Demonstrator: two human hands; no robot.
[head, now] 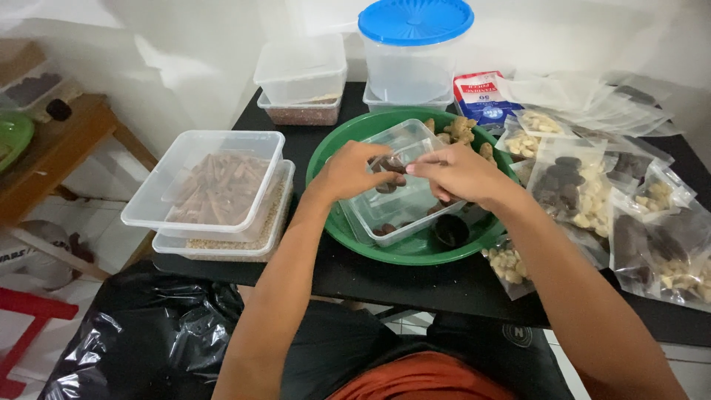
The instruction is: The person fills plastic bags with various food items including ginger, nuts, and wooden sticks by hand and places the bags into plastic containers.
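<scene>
Evidently both hands are working over the clear plastic tub [396, 189] sitting tilted in the green basin [348, 141] near the table's front edge, the left hand [354, 172] and right hand [453, 172] each pinching small dark pieces [386, 167], which look light, hard and best gripped by fingertips.

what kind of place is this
Probably a home spice-packing spot: a black table with a round green plastic basin, clear plastic tubs of cinnamon sticks, and small filled clear pouches.
</scene>
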